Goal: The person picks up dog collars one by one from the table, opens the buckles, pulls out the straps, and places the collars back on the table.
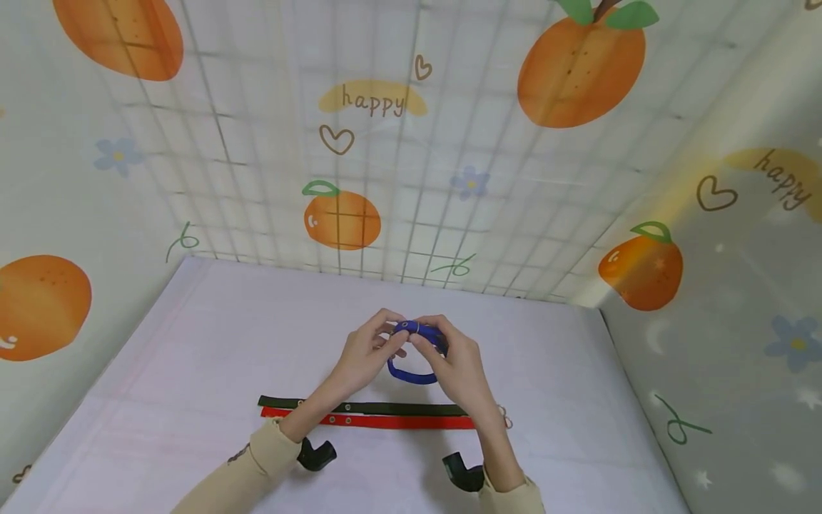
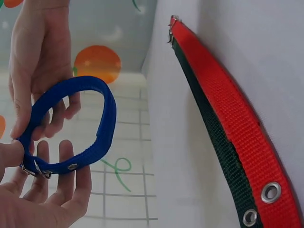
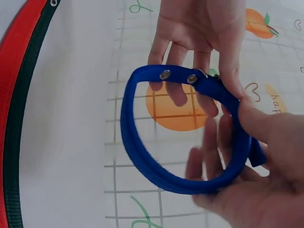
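A blue webbing collar [image 1: 413, 375], bent into a closed loop, is held up above the table between both hands. Its metal buckle and eyelets show in the left wrist view, where the left hand [image 2: 47, 202] pinches the band beside the buckle, thumb on top and other fingers spread beneath. The right hand [image 1: 457, 364] grips the same band close to the buckle; in the right wrist view its thumb presses the blue strap [image 3: 183, 184] near the left thumb. A free strap end sticks out by the right fingers. The left hand [image 1: 367, 353] meets the right at the loop's top.
A red collar [image 1: 411, 422] and a dark green collar [image 1: 404, 409] lie straight, side by side, on the white-covered table [image 1: 212, 343] below the forearms. Black curved pieces [image 1: 317, 455] show beside the wrists. A fruit-printed curtain [image 1: 270, 214] encloses the table's back and sides.
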Motion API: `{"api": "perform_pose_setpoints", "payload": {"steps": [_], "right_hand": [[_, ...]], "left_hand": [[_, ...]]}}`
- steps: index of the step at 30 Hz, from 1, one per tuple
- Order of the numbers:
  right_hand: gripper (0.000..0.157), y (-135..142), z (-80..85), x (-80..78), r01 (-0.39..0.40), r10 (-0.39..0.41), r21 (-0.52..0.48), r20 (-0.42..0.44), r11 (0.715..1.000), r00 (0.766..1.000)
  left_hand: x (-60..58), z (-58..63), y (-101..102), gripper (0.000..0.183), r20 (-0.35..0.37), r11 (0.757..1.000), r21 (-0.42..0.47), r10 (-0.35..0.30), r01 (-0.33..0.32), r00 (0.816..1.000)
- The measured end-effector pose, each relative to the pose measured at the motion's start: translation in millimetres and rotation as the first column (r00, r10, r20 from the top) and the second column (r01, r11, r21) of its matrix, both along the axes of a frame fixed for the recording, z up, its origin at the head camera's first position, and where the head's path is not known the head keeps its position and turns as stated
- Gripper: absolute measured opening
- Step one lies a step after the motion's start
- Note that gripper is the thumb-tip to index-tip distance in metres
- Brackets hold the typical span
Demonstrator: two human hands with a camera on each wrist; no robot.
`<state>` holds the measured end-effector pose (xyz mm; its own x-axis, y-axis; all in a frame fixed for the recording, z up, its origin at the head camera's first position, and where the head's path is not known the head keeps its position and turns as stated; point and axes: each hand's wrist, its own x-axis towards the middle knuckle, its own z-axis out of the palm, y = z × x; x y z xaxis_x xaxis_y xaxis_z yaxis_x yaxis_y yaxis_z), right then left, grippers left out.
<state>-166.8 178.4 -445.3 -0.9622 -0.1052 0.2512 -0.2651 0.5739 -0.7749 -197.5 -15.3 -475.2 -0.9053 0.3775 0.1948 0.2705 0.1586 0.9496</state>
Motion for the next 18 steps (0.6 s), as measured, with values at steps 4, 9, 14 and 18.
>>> {"api": "perform_pose_setpoints", "payload": {"steps": [4,9,14,18], "right_hand": [[0.029,-0.2,-1.3,0.2,0.006,-0.007,-0.016,-0.011,1.0,1.0],[0.027,0.0,-0.3,2.0,0.004,-0.005,-0.014,-0.02,1.0,1.0],[0.027,0.4,3.2,5.2,-0.006,0.006,-0.013,-0.011,1.0,1.0],[0.028,1.7,5.6,7.1,0.0,0.0,-0.015,-0.004,1.0,1.0]], "left_hand": [[1.8,2.1,2.2,0.028,-0.005,1.0,0.004,-0.01,0.01,1.0],[6.3,2.6,5.0,0.028,-0.022,1.0,0.011,0.014,-0.014,1.0],[8.0,3.6,6.6,0.024,-0.025,0.996,0.045,0.075,-0.074,0.997],[6.9,4.8,5.7,0.022,-0.019,0.993,0.067,0.102,-0.1,0.995]]}}
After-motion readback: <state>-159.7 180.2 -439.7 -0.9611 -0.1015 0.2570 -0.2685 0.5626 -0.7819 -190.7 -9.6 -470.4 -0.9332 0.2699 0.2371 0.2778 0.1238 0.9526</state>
